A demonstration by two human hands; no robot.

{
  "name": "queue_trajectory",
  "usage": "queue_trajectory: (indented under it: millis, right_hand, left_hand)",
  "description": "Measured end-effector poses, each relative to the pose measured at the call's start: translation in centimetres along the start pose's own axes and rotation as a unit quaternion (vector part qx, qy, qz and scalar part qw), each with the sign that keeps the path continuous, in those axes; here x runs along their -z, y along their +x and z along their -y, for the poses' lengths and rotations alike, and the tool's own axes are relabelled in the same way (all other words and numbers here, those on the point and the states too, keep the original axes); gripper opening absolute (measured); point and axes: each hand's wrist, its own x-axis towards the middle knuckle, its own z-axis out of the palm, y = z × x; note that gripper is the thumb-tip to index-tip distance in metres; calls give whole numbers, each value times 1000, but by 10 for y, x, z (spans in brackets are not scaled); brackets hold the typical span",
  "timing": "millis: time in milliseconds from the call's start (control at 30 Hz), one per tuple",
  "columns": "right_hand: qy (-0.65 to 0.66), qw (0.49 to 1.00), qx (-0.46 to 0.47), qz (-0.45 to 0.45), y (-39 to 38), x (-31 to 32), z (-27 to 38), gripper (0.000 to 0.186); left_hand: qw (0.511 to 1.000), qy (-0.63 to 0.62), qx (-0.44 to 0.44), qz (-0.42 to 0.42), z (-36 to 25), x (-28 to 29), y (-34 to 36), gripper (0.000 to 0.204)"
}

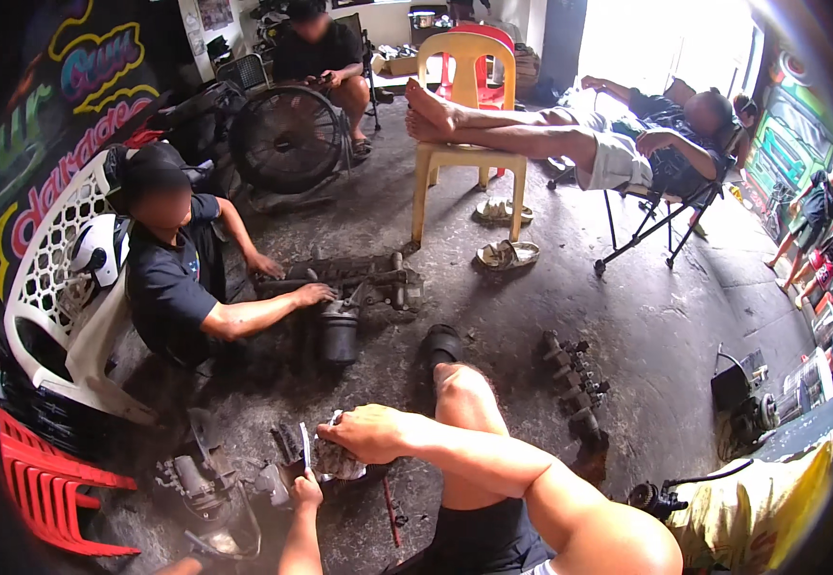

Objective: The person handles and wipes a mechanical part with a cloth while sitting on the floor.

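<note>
My left hand (307, 490) is closed round a thin, pale silvery tool (304, 447) that points upward; its exact kind does not show. Just right of it, my right hand (369, 433) is closed, fingertips down at the top of a greyish, lumpy piece (344, 467) low over the floor. I cannot make out whether this piece is metal or cloth, nor what the fingers pinch. A dark ribbed part (286, 443) lies close beside the tool. To the left, a greasy metal assembly (201, 489) rests on the floor.
Ahead left, a seated person (172, 249) has both hands at a large engine part (378, 287) with a black canister (339, 335). A dark shaft-like part (578, 383) lies to the right. Red chairs (43, 479) stand at left, a yellow chair (464, 153) farther off.
</note>
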Motion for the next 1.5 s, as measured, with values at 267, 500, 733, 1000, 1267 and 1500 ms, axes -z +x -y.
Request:
queue_trajectory:
  millis: [267, 500, 733, 1000, 1267, 1500]
  right_hand:
    - [31, 999, -25, -9, -3, -2, -3, 30]
    - [1, 999, -14, -35, -5, -4, 1, 32]
    - [11, 999, -23, -29, -6, -4, 1, 29]
    - [9, 999, -26, -21, -1, -8, 1, 28]
    - [-10, 1000, -26, -10, 7, -19, -4, 28]
    - [-13, 1000, -25, -4, 10, -26, -10, 21]
  left_hand:
    - [998, -62, 3, 14, -9, -3, -8, 65]
    - [996, -73, -41, -29, 22, -27, 14, 60]
    - [996, -93, -5, 5, 14, -22, 13, 58]
    - [990, -132, 30, 46, 14, -24, 20, 56]
    - [983, -155, 54, 80, 22, -28, 18, 54]
    - [977, -169, 79, 106, 30, -28, 22, 53]
